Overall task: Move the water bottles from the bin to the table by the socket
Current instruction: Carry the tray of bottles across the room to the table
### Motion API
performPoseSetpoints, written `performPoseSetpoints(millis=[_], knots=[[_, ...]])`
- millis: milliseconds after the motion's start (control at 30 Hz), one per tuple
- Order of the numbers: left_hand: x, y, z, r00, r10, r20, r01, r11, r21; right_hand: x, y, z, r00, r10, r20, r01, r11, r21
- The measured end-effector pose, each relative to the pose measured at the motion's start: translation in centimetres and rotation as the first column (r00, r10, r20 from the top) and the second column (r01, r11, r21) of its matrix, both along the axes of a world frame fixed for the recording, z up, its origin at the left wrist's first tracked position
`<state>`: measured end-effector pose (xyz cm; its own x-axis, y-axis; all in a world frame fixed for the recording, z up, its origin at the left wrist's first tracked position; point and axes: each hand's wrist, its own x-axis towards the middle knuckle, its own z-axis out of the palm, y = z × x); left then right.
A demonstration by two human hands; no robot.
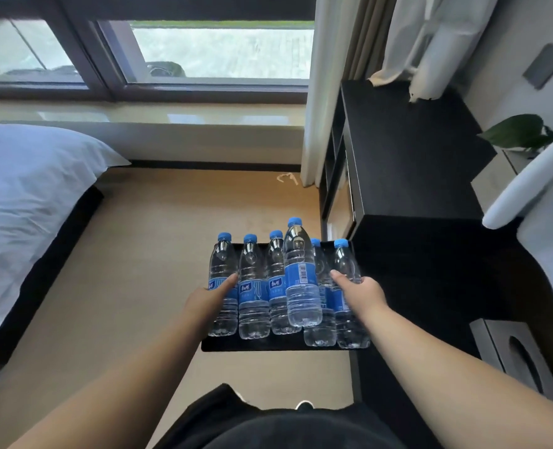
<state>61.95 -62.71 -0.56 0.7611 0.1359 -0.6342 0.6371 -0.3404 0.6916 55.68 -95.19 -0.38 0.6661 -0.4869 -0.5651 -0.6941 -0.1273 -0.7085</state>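
1. Six water bottles (288, 286) with blue caps and blue labels stand upright, packed side by side, on a flat black tray (268, 345) held out over the tan floor (132, 254).
2. The left hand (208, 294) presses flat against the outer side of the leftmost bottle (222, 283), fingers stretched forward along its label, not curled around it.
3. The right hand (359, 288) lies against the rightmost bottle (348, 293), thumb on its near side; the fingers go behind the bottle, so how far they wrap cannot be told.
4. One bottle (301, 273), fourth from the left, stands higher than the rest (whether it rests on something or is only nearer the camera cannot be told).
5. A black table (411, 150) stands just right of the tray, under a curtain (330, 92); a grey wall plate (544, 66) sits on the wall above it.
6. A white bed (25, 196) is at the left, a window (171, 50) ahead.
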Motion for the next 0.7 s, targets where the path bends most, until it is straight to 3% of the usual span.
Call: performPoseSetpoints(millis=[333,533,700], knots=[[10.3,-2.9,-0.1,0.997,0.071,0.029,-0.071,0.997,-0.007,9.6,-2.1,0.3,1.000,-0.011,0.007,0.011,1.000,0.012],[20.8,-3.8,-1.0,1.000,0.023,-0.012,-0.024,0.995,-0.099,19.2,-3.6,-0.2,0.999,-0.053,0.012,0.053,0.999,0.000],[30.8,-4.3,0.1,0.999,-0.052,-0.010,0.051,0.995,-0.090,26.8,-3.3,0.3,0.992,-0.123,-0.009,0.123,0.992,-0.031]])
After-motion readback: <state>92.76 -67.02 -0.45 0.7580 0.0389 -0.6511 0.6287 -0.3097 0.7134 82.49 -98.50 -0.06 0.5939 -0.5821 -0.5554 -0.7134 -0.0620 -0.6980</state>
